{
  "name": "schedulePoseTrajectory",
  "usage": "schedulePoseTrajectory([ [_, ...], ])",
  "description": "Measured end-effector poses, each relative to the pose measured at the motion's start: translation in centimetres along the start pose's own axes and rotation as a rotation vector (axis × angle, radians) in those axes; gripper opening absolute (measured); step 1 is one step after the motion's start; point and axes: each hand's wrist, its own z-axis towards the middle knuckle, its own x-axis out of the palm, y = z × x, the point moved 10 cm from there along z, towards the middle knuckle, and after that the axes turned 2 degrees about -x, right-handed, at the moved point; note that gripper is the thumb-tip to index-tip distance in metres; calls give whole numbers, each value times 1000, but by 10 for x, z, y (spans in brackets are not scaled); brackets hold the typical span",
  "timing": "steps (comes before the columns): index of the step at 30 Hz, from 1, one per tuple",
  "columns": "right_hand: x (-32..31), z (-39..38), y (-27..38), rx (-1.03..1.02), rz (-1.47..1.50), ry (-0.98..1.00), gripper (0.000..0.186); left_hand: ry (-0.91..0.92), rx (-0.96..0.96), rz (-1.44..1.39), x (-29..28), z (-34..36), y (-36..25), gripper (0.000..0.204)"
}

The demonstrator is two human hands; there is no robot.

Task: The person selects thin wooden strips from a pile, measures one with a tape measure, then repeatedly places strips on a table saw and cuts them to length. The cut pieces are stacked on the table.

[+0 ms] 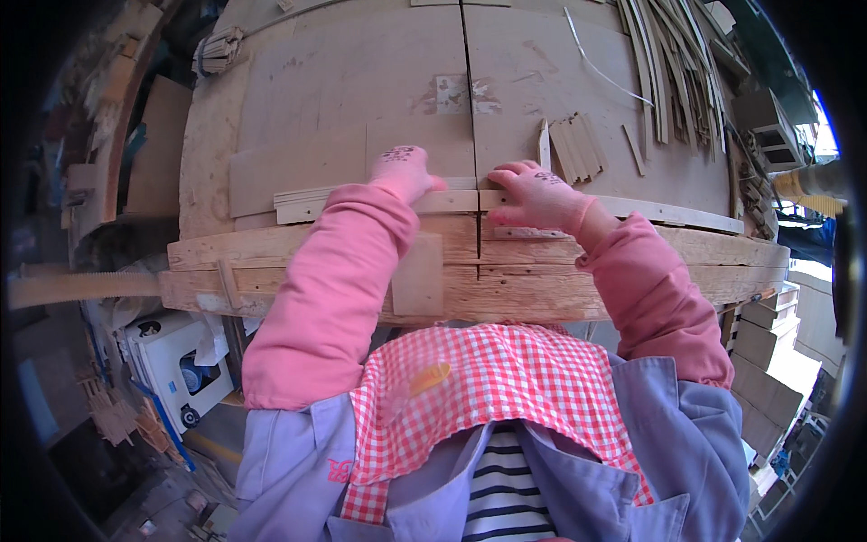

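Observation:
Both my hands wear pink gloves and work at the near side of a wooden workbench. My left hand (402, 173) is closed at the right part of a small stack of pale wooden strips (348, 204), its thumb lying along them; its other fingertips are hidden. Across a narrow dark slot (470, 108) in the bench top, my right hand (540, 198) straddles a long thin wooden strip (668, 212), fingers on the far side and thumb on the near side. A short piece of wood (528, 233) lies just below that thumb.
Short slats (578, 149) lie beyond my right hand, and a heap of long strips (668, 72) covers the far right. A white curved band (591, 65) rests near them. A bundle of small sticks (217, 51) sits far left. The thick bench beam (578, 280) runs before me.

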Motion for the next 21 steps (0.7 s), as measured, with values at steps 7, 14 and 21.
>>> schedulePoseTrajectory([
  [7, -22, -7, -37, 329, -302, 182, 36, 10, 46, -28, 3, 2, 2, 55],
  [14, 4, -7, -39, 378, -219, 158, 29, 67, 40, -27, 2, 1, 2, 55],
  [21, -16, 1, -44, 343, -247, 121, 26, 89, 44, -29, 3, 1, 1, 58],
])
